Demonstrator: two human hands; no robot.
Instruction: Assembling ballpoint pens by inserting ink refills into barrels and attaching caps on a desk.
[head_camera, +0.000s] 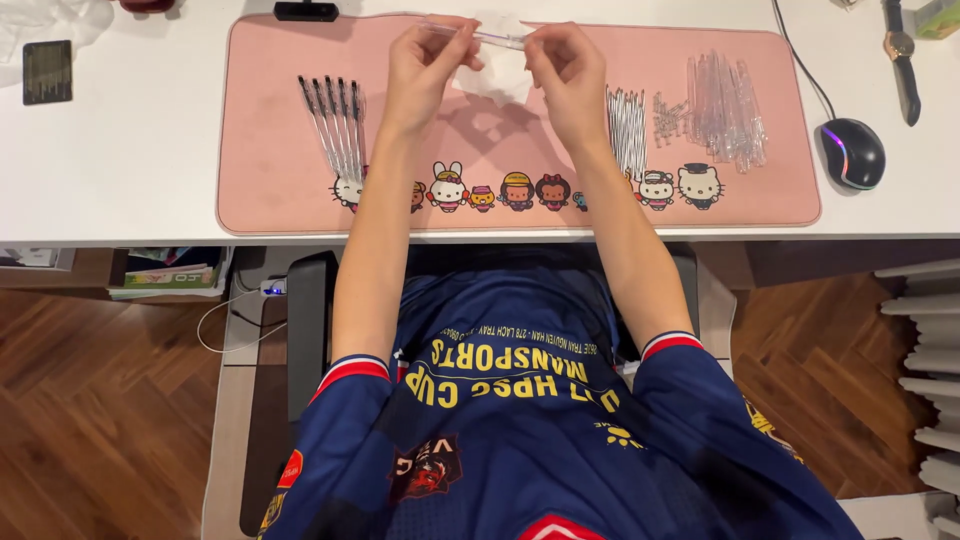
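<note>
Single head cam, looks steeply down at desk (130, 150) and lap.

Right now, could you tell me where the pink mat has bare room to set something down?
The pink mat is bare between the assembled pens and the left hand. Its right side is crowded with refills and clear barrels. White desk lies bare left of the mat.

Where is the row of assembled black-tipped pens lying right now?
In the head view, the row of assembled pens lies on the left part of the pink desk mat, just left of the person's left hand and forearm, above the cartoon figures.
</note>
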